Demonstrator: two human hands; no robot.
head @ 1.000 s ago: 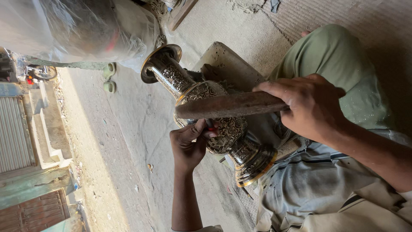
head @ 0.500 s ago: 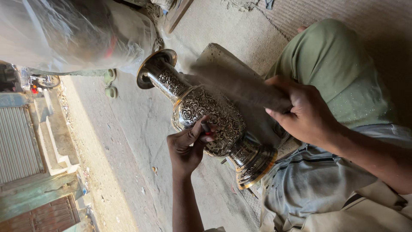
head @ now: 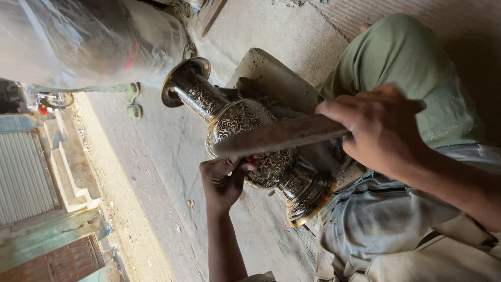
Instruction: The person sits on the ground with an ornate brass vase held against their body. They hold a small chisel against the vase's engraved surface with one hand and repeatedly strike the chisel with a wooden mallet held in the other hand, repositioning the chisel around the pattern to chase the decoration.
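Observation:
An engraved metal vase [head: 245,125] lies tilted across a stone block [head: 271,73], its flared mouth [head: 185,81] up left and its gold-rimmed foot [head: 308,201] against my lap. My left hand [head: 222,183] pinches a small punch with a red tip [head: 251,162] against the vase's belly. My right hand [head: 381,130] grips a brown wooden baton [head: 276,137], whose far end rests over the punch and my left fingers. The punch is mostly hidden.
My green-trousered knee [head: 402,57] rises behind the block. A bundle wrapped in clear plastic [head: 88,42] lies up left. Beyond the vase runs bare concrete ground [head: 156,172], with steps [head: 73,172] and a shutter [head: 21,177] at the left edge.
Half a second ago the baton was lifted off toward my knee. It has swung back down onto the punch at my left hand. The vase and left hand hold their place.

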